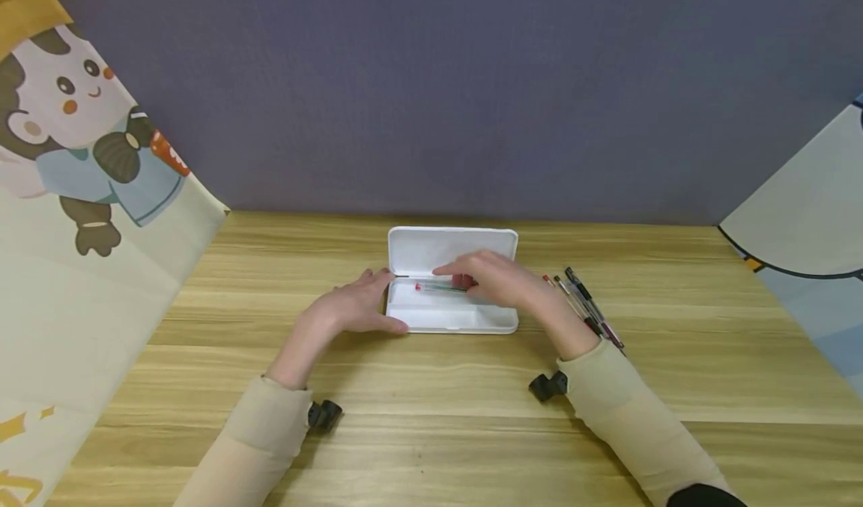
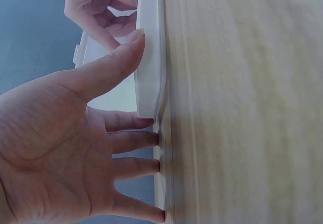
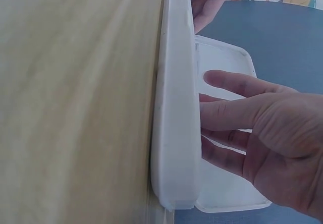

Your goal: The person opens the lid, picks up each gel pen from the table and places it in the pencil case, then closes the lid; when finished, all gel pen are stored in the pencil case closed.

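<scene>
A white pencil case lies on the table with its lid raised at the back. My left hand steadies its left end, thumb along the front wall and the other fingers straight and spread by the back left corner. Over the case's right half, my right hand reaches inside, its index finger stretched out above the others. Its thumb and lower fingers pinch a clear pen with a red end, which lies lengthwise in the back compartment. The pen's right end is hidden under the hand.
To the right of the case, partly behind the right forearm, several pens lie side by side at a slant. A grey-blue panel rises behind the wooden table. Printed cloth borders the left side.
</scene>
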A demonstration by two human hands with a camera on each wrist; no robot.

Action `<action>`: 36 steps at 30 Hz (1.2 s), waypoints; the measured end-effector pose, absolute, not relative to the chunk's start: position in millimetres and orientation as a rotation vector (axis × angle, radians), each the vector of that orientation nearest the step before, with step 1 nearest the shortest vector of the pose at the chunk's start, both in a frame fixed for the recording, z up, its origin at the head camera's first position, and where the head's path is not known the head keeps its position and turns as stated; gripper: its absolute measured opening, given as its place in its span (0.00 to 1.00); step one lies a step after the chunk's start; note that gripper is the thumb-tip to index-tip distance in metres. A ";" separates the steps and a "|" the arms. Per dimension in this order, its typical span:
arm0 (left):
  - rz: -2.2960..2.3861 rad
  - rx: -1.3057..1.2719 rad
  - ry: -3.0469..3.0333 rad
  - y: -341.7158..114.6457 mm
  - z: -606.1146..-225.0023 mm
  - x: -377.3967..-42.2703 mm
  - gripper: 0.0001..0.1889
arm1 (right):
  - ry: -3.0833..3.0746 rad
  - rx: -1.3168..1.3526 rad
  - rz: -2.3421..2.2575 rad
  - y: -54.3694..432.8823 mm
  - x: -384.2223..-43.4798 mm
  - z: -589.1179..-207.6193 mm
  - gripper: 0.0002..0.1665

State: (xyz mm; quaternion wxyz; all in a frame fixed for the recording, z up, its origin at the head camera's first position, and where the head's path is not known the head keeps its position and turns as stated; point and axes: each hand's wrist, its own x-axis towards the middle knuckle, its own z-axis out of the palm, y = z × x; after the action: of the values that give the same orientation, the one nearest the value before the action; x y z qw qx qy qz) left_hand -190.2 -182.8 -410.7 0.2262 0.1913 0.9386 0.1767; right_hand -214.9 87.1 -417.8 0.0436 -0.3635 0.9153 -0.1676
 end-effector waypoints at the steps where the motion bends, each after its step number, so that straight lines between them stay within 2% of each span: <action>1: 0.488 0.524 2.587 -182.7 -410.4 -190.1 0.54 | 2.800 -1.111 -0.515 87.3 -215.1 -417.9 0.34; 19: 0.515 0.512 2.597 -178.0 -409.9 -192.0 0.53 | 2.817 -1.123 -0.719 110.1 -213.6 -403.1 0.28; 36: 0.508 0.491 2.597 -172.8 -408.7 -194.9 0.53 | 2.860 -0.943 -0.912 188.3 -194.2 -406.7 0.28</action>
State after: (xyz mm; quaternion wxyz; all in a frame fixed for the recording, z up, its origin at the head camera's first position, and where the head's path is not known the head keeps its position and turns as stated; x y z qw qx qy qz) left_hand -194.9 -172.8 -408.7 0.2231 0.1778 0.9406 0.1841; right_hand -194.2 188.3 -406.7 -0.0027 -0.2997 0.9089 -0.2898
